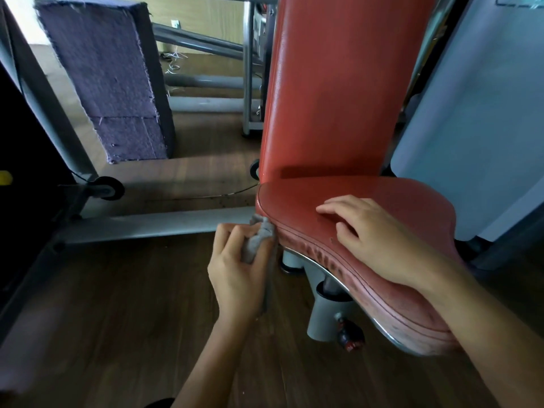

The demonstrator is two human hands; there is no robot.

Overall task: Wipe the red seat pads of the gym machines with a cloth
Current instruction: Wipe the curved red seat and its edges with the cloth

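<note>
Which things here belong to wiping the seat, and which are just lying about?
Job: left hand gripping the grey cloth; red seat pad; right hand resting on it; red back pad.
Lying about: purple fabric-covered block; grey frame bar; small wheel.

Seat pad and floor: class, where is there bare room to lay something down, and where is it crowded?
Free: the seat pad strip between the right hand and the backrest; the wooden floor between the grey frame bar and the left hand. Crowded: the pad's left edge, where the left hand grips the cloth.
</note>
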